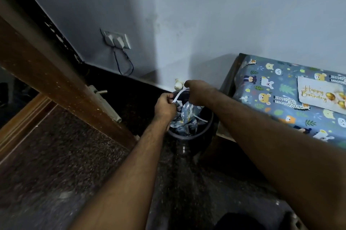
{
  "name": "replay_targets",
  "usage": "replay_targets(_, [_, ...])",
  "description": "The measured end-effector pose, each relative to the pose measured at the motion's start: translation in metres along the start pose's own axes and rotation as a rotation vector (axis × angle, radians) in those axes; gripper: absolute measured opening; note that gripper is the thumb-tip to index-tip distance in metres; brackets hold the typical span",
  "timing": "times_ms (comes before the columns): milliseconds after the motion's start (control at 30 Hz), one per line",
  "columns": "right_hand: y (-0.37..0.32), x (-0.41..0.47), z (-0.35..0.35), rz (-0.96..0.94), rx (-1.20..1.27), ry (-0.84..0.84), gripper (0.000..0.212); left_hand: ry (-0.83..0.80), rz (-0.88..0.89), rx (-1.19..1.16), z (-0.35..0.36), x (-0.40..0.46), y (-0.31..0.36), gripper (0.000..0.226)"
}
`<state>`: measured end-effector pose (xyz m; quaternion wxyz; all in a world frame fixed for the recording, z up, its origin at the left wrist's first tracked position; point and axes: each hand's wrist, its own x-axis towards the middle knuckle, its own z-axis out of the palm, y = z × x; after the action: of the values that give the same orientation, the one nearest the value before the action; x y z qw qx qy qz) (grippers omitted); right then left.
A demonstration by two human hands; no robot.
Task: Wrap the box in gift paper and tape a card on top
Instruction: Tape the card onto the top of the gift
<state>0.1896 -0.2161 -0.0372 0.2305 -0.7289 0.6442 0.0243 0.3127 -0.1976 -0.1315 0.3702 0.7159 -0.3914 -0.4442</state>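
Note:
The box (284, 98), wrapped in blue paper printed with cartoon animals, lies on a wooden table at the right. A white "Happy Birthday" card (320, 94) sits on its top. Both my hands hover over a dark bin (189, 134) on the floor. My left hand (165, 107) pinches one end of a thin white strip (178, 96). My right hand (196, 92) holds the strip's other end, fingers curled. Crumpled scraps of the same blue paper (184, 119) fill the bin under my hands.
A wooden door (56, 72) with a metal handle stands open at the left, close to the bin. A wall socket (117, 39) with plugged cables is on the grey wall behind. The speckled dark floor (65, 164) spreads below. The table's edge (227, 82) borders the bin on the right.

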Motion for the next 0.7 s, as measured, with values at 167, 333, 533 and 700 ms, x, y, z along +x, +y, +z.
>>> replay_targets(167, [0.002,-0.001,0.003,0.029,0.004,0.052,0.04,-0.05,-0.008,-0.019,0.003,0.001,-0.005,0.037])
replay_targets(333, [-0.008,-0.015,-0.007,0.0,0.043,0.105,0.038,-0.051,-0.01,-0.16,-0.003,-0.012,0.004,0.035])
replay_targets(533, [-0.014,-0.043,-0.02,-0.015,0.073,0.143,0.033,-0.031,0.052,-0.178,-0.007,-0.043,0.029,0.038])
replay_targets(700, [-0.01,-0.077,-0.031,0.008,0.106,0.182,0.033,-0.008,0.113,-0.199,-0.017,-0.074,0.056,0.031])
